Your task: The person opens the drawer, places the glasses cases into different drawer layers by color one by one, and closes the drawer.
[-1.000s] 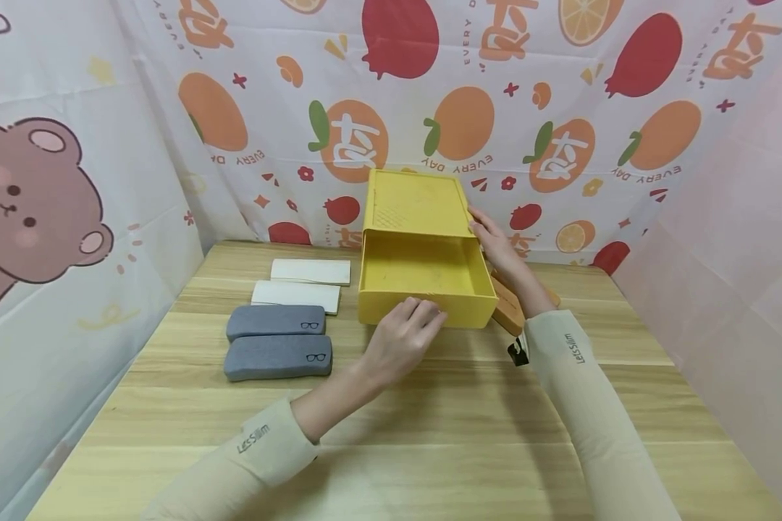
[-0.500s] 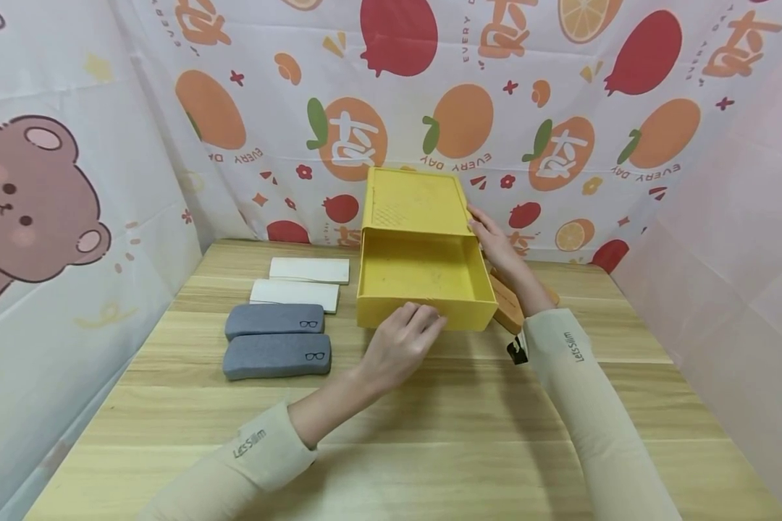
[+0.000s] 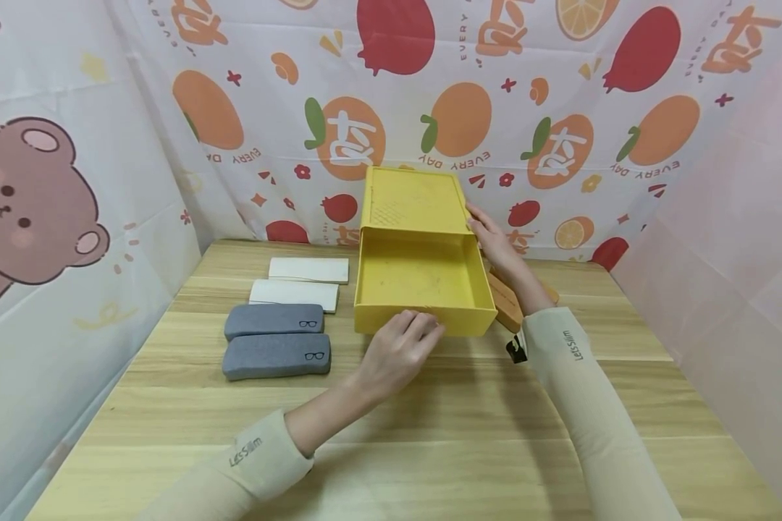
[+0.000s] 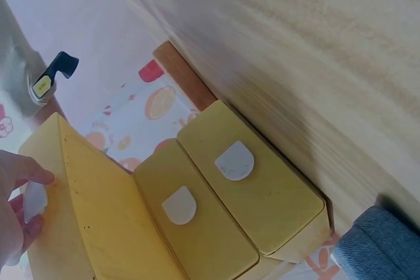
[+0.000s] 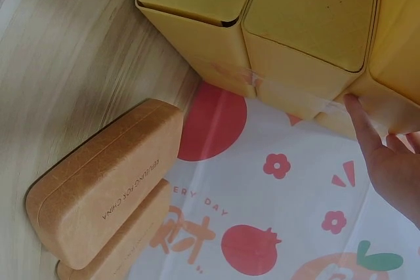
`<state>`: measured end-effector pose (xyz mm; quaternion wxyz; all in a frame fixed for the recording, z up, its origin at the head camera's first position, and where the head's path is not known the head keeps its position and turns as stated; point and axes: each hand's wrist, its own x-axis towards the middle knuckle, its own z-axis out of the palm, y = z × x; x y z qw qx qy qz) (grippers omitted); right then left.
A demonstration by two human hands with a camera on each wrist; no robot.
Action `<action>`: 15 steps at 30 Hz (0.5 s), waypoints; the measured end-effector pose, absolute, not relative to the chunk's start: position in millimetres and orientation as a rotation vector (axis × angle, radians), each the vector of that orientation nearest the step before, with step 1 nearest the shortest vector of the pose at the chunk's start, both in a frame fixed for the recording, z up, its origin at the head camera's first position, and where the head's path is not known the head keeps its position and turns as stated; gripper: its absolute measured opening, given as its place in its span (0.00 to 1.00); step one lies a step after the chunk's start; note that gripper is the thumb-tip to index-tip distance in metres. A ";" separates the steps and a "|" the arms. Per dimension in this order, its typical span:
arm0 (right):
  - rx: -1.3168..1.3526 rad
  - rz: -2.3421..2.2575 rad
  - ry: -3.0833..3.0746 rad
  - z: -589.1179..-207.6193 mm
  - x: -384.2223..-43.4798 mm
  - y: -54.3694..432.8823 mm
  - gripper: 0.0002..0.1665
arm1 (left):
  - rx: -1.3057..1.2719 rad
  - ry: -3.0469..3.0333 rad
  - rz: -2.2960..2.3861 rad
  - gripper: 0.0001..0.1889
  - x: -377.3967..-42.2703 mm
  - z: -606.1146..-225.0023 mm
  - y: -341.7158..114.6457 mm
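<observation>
A yellow drawer unit (image 3: 413, 199) stands at the back middle of the wooden table. Its top drawer (image 3: 422, 278) is pulled out, and its inside shows bare. My left hand (image 3: 400, 351) pinches the white pull tab (image 4: 35, 200) on that drawer's front. Below, in the left wrist view, two lower drawers (image 4: 266, 188) with white tabs sit pushed in. My right hand (image 3: 498, 242) rests against the unit's right side, fingers extended; in the right wrist view a fingertip (image 5: 353, 104) touches the side wall.
Two grey glasses cases (image 3: 276, 356) lie at left, with two white flat cases (image 3: 295, 295) behind them. Brown glasses cases (image 5: 105, 181) lie right of the unit, partly hidden by the right forearm in the head view. A printed curtain (image 3: 267, 123) hangs behind the table.
The top drawer has slid slightly farther out toward me, drawn by my left hand. My right hand has stayed at the unit's side.
</observation>
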<state>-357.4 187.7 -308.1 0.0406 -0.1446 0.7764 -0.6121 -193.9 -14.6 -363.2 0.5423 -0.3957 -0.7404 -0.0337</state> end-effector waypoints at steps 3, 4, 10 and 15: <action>-0.443 -1.876 2.369 -308.2 -357.8 187.8 0.30 | -0.944 -1.762 -0.081 0.18 -193.0 -364.0 -15.2; -0.441 -1.876 2.367 -308.2 -357.8 187.7 0.30 | -0.947 -1.767 -0.086 0.17 -192.7 -364.2 -15.4; -0.431 -1.875 2.371 -307.8 -357.1 187.2 0.30 | -0.952 -1.762 -0.098 0.16 -191.6 -365.4 -16.7; -0.442 -1.872 2.379 -307.1 -355.8 187.3 0.31 | -0.951 -1.755 -0.112 0.16 -190.9 -366.5 -16.1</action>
